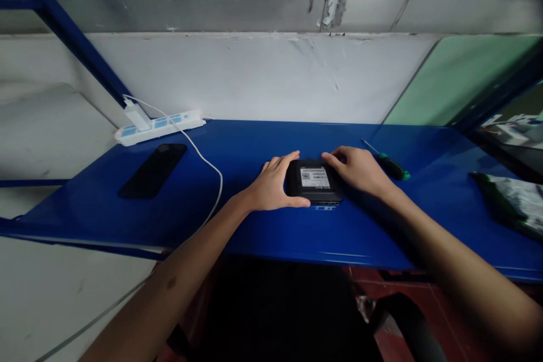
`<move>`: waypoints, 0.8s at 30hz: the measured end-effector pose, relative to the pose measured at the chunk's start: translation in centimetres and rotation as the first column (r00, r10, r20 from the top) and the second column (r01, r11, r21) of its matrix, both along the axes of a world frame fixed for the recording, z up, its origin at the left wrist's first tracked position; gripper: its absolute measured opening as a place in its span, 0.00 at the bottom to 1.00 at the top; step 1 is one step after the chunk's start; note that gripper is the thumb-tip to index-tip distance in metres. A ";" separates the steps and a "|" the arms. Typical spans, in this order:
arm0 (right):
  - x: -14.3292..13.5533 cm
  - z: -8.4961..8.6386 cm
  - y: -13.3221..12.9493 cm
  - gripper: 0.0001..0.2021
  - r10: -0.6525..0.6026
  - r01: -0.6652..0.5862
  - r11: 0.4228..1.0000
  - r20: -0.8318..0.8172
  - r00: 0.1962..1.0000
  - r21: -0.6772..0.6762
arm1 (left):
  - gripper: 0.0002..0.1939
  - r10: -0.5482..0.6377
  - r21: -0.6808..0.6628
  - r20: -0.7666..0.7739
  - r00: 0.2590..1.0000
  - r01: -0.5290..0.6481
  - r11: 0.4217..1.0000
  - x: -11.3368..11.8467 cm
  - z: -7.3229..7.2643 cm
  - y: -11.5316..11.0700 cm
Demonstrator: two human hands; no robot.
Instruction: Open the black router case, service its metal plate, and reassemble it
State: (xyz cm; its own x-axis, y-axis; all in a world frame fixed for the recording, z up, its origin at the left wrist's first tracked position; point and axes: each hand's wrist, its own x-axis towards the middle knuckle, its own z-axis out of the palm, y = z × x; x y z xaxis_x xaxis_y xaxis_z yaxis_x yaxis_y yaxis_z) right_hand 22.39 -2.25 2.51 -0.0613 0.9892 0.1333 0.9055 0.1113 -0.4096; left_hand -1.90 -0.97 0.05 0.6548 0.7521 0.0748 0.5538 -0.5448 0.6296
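Note:
A small flat black electronic box [314, 188] lies on the blue table, with a white printed label facing up and what look like ports along its near edge. My left hand [275, 185] grips its left side, fingers at the far corner and thumb along the near edge. At the right side, my right hand [358, 168] holds the box with curled fingers; one digit reaches its far right corner. The right hand's other fingertips are partly hidden. Just beyond that hand lies a screwdriver [393, 167] with a green and black handle, its shaft pointing away to the left.
A black phone [153, 171] lies at the left of the blue table [271, 240]. Behind it a white power strip [165, 126] holds a charger, whose white cable [214, 167] runs across toward my left forearm. A silvery bag [515, 201] sits at the right edge.

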 end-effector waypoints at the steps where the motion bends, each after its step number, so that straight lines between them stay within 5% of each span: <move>1: 0.0 -0.3 0.1 0.24 -0.023 0.023 1.000 -0.007 1.000 0.014 | 0.60 -0.007 0.005 0.004 1.000 0.007 1.000 0.0 0.0 0.0; 11: -0.4 -1.4 1.3 0.23 -0.172 0.171 0.985 -0.086 0.981 -0.019 | 0.58 -0.016 0.020 0.025 1.000 0.015 1.000 0.0 -0.4 0.2; 24: -0.2 -1.4 2.0 0.29 -0.204 0.184 0.973 -0.139 0.969 -0.141 | 0.58 -0.036 -0.011 0.055 0.998 0.037 0.999 0.1 -0.3 0.2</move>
